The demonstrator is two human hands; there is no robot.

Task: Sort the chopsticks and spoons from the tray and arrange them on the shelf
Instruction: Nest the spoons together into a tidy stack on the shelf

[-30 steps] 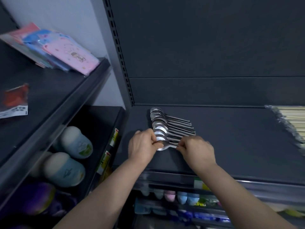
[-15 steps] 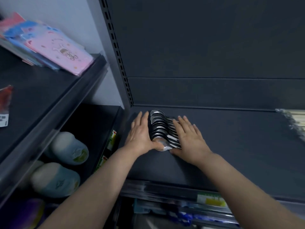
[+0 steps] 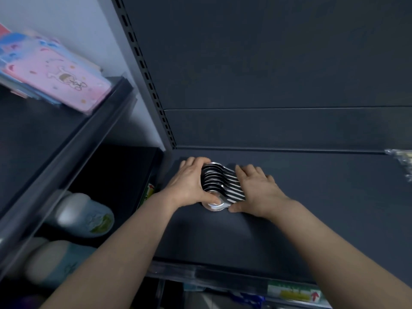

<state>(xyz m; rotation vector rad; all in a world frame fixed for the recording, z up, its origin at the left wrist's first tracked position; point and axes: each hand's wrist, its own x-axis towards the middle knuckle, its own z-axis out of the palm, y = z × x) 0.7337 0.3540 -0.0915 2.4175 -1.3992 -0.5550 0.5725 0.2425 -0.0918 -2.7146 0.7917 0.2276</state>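
Both hands press the spoons [image 3: 219,182] together: the left hand [image 3: 189,185] curls fingers and thumb round the bowls, the right hand [image 3: 256,189] lies flat, fingers straight, on the handles. The spoons lie overlapped in one tight row at the back left corner of the shelf [image 3: 312,215]. I judge them nearly arranged; a wrapped pack [image 3: 402,162] at the right edge of the shelf may be chopsticks, and no tray shows.
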